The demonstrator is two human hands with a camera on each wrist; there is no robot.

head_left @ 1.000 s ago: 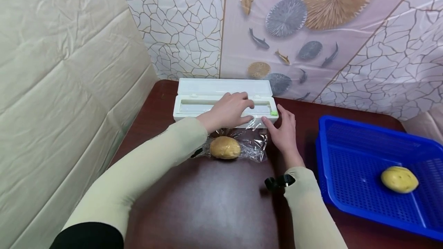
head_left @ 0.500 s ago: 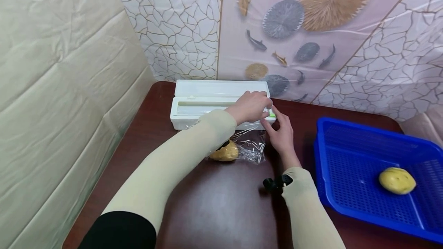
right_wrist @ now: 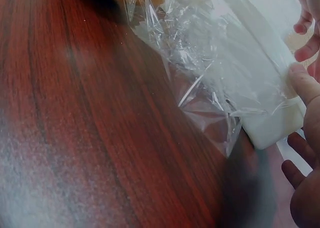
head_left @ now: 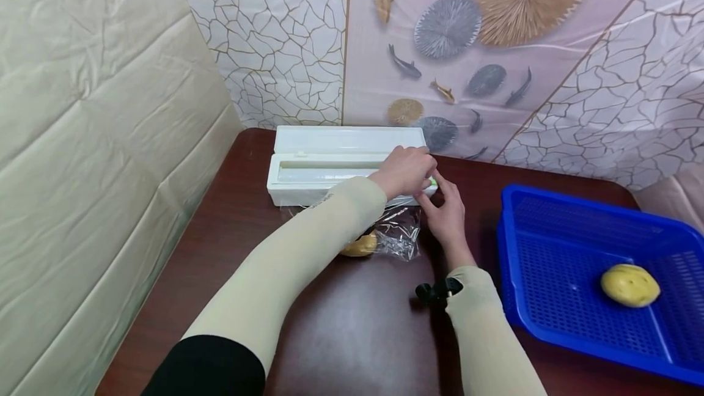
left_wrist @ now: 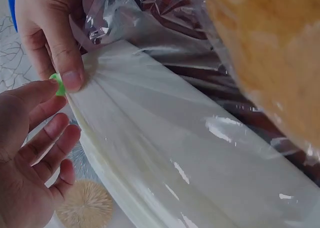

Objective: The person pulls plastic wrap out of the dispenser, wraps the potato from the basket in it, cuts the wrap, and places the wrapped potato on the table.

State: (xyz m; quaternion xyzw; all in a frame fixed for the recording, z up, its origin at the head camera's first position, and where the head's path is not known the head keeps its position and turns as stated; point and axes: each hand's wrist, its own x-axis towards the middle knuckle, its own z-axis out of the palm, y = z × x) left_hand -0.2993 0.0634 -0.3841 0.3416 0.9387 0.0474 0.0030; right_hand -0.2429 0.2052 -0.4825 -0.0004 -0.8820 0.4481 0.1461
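Observation:
A white cling film dispenser (head_left: 319, 194) lies at the back of the table with its lid (head_left: 346, 139) tipped back. My left hand (head_left: 406, 171) reaches across to its right end, thumb and finger pinching the small green slider (left_wrist: 59, 84) of the cutter. My right hand (head_left: 447, 216) grips that same end, thumb pressing the film on the box's front edge and fingers at its side. Clear film (head_left: 401, 231) comes over the front of the box and lies crumpled around a yellow-brown potato (head_left: 360, 245). The left sleeve hides part of this potato.
On the right stands a blue perforated basket (head_left: 511, 249) with one yellow potato (head_left: 630, 285) inside. Patterned sheeting (head_left: 275, 47) rises directly behind the dark wooden table (head_left: 352, 329), and pale cloth (head_left: 110, 170) borders its left side.
My left hand has moved right along the dispenser to the green slider at its end, and the left forearm now covers more of the wrapped potato. The right hand has stayed at the box's right end.

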